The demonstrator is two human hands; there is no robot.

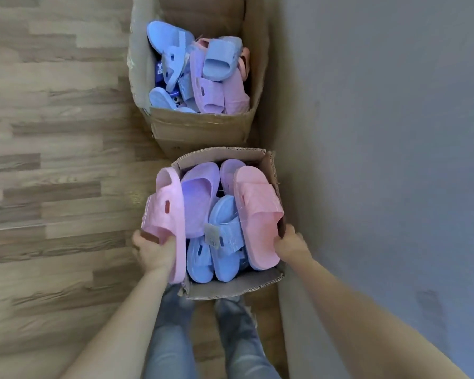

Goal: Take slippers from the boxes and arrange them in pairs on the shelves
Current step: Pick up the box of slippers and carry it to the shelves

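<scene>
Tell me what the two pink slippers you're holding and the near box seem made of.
Left-hand pink slipper and right-hand pink slipper: likely moulded foam or soft rubber, matte; thick one-piece soles, embossed straps. Near box: corrugated cardboard, plain brown; fluting shows on its torn edges.

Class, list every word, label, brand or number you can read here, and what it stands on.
None reads in full.
Dark blue card tag in the far cardboard box: white letters, blurred, perhaps "Y".
Grey tag on a blue plastic slipper, near cardboard box: too blurred.
Red patch on the pink plastic slipper the left hand grips: nothing legible.
</scene>
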